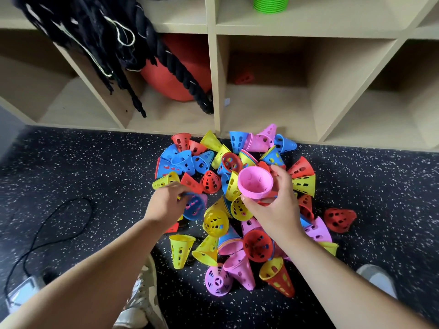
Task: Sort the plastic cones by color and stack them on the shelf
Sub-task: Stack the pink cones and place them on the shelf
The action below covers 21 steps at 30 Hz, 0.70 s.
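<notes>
A heap of perforated plastic cones in red, blue, yellow and pink lies on the dark speckled floor in front of a wooden cubby shelf. My right hand grips a nested stack of pink cones, held above the heap with the wide mouth facing me. My left hand closes its fingers on the rim of a blue cone at the heap's left side. A stack of green cones stands in an upper cubby. One red cone lies deep in the lower middle cubby.
A red ball and thick black ropes fill the cubby left of centre. A black cable loops over the floor at left. My shoes stand near the heap's front edge. The far right lower cubby holds nothing.
</notes>
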### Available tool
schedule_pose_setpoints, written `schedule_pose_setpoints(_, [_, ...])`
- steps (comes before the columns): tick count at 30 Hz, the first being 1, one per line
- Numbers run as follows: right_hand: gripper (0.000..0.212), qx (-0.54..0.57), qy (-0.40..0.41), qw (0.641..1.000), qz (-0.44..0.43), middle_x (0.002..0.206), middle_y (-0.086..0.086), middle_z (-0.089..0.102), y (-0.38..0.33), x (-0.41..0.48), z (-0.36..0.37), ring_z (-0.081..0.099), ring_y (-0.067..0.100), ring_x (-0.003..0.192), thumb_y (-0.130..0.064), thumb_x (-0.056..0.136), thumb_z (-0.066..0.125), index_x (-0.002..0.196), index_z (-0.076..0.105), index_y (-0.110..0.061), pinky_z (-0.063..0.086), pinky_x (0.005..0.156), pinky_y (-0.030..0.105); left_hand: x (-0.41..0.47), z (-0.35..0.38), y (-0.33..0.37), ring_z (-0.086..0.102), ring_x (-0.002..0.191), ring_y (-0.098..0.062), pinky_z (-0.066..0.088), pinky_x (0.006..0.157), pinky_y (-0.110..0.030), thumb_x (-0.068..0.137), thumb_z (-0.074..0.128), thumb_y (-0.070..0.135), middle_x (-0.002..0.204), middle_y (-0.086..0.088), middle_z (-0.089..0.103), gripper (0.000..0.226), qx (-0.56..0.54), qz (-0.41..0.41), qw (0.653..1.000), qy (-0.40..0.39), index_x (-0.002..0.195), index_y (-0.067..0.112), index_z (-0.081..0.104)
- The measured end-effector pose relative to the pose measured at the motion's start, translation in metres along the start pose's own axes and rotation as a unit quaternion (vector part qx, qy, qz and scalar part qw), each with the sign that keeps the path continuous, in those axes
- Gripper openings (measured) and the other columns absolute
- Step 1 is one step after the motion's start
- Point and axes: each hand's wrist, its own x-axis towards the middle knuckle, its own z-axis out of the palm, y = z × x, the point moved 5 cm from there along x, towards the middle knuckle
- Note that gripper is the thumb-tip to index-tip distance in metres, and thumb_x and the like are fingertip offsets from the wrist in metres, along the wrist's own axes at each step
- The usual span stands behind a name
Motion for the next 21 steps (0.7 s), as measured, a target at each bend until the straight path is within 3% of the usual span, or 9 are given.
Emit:
schedule_pose_setpoints(4, [0.090,0.008,0.000,1.000,-0.006,0.120,-0.029,0.054,-0.005,-0.005,-0.002,0.065,-0.004,0.095,-0.029,0.067,0.091,0.140,0.039,-0.036,0.046,0.075,0.003,0.014,-0.023,0.017,0.064,0.076,-0.015,0.041,0.064,-0.020,0.090,0.071,0.018,0.090,0.006,0.073,0.012,-0.075,-0.090,0.993,0.033,0.101,0.020,0.075])
schedule_pose_setpoints(8, [0.089,0.010,0.012,1.000,-0.013,0.118,-0.031,0.052,-0.009,-0.011,-0.007,0.055,-0.021,0.097,-0.026,0.067,0.092,0.140,0.041,-0.032,0.045,0.075,0.002,0.021,-0.030,0.035,0.057,0.064,-0.011,0.042,0.056,-0.018,0.085,0.077,0.019,0.080,0.008,0.069,0.010,-0.157,-0.139,0.977,0.020,0.088,0.026,0.070])
schedule_pose_setpoints(13, [0.089,0.003,0.017,1.000,-0.011,0.127,-0.016,0.058,-0.006,-0.014,-0.015,0.059,0.002,0.108,-0.031,0.066,0.091,0.139,0.040,-0.038,0.041,0.078,-0.001,0.023,-0.019,0.054,0.049,0.057,-0.012,0.043,0.056,-0.025,0.076,0.085,0.016,0.067,0.004,0.058,0.022,-0.252,-0.176,0.952,-0.008,0.077,0.018,0.063])
schedule_pose_setpoints(16, [0.089,-0.009,0.025,1.000,-0.012,0.127,-0.016,0.059,-0.004,-0.012,-0.021,0.058,0.006,0.112,-0.032,0.065,0.091,0.138,0.041,-0.037,0.037,0.079,-0.003,0.027,-0.008,0.061,0.053,0.062,-0.017,0.052,0.065,-0.037,0.079,0.082,0.019,0.076,-0.002,0.061,0.019,-0.284,-0.201,0.937,-0.021,0.085,0.017,0.065])
schedule_pose_setpoints(21, [0.084,-0.011,0.008,1.000,-0.010,0.121,-0.026,0.057,-0.001,-0.005,-0.020,0.057,0.000,0.111,-0.034,0.065,0.090,0.137,0.045,-0.036,0.039,0.083,0.000,0.028,0.005,0.084,0.059,0.057,-0.011,0.058,0.056,-0.026,0.091,0.065,-0.001,0.086,-0.004,0.053,0.019,-0.388,-0.227,0.889,-0.081,0.089,0.018,0.066])
